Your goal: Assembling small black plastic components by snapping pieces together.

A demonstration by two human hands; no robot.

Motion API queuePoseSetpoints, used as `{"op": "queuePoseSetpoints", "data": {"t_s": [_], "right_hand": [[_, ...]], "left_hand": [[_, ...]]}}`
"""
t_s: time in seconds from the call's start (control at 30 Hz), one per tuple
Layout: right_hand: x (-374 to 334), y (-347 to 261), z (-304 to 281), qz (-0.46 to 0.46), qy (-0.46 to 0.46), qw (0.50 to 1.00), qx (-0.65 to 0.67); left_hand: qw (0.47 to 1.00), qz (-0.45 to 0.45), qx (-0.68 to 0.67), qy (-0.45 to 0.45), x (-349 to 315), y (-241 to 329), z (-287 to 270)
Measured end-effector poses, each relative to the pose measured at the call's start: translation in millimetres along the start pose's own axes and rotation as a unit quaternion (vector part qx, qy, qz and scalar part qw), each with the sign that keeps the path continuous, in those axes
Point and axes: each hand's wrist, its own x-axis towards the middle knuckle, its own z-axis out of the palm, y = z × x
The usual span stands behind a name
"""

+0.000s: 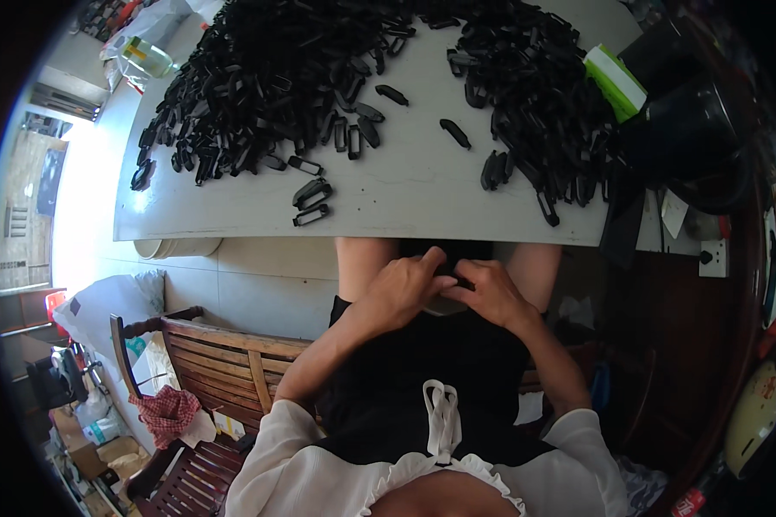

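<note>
While both hands sit together in the lap below the table edge, we note the left hand (403,289) and right hand (490,291) meeting fingertip to fingertip over a small black plastic piece (459,277). Both hands pinch narrowly on it; most of the piece is hidden by the fingers, so we cannot tell its exact shape.

The piece lies at 6 o'clock from the white table (405,194), just off its near edge, above a black skirt (422,353).

On the table we record a large heap of black plastic clips (276,77) at 11 o'clock from the hands and a second heap (535,95) at 1 o'clock. A few loose clips (311,202) lie near the table edge at 11 o'clock. A green and white packet (614,82) rests at 1 o'clock beside a black bucket (698,129). A wooden chair (224,370) stands at 8 o'clock.
</note>
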Motion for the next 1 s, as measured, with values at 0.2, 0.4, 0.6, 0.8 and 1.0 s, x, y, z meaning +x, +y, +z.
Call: {"op": "queuePoseSetpoints", "data": {"t_s": [0.2,0.4,0.6,0.8,1.0], "right_hand": [[38,-35,-30,0.067,-0.119,0.983,-0.123],[146,-41,-48,-0.001,0.183,0.896,-0.404],[183,-10,-53,0.004,0.154,0.863,-0.482],[160,-30,-58,-0.011,0.266,0.961,-0.071],[134,-30,-68,0.028,0.208,0.93,0.303]], "left_hand": [[0.857,0.097,0.35,0.366,45,10,-73],[0.734,0.022,0.5,0.459,115,-10,-105],[0.698,0.062,0.562,0.441,138,-18,-83],[0.758,0.149,0.446,0.452,127,-6,-93],[0.806,0.17,0.232,0.517,128,11,-111]]}}
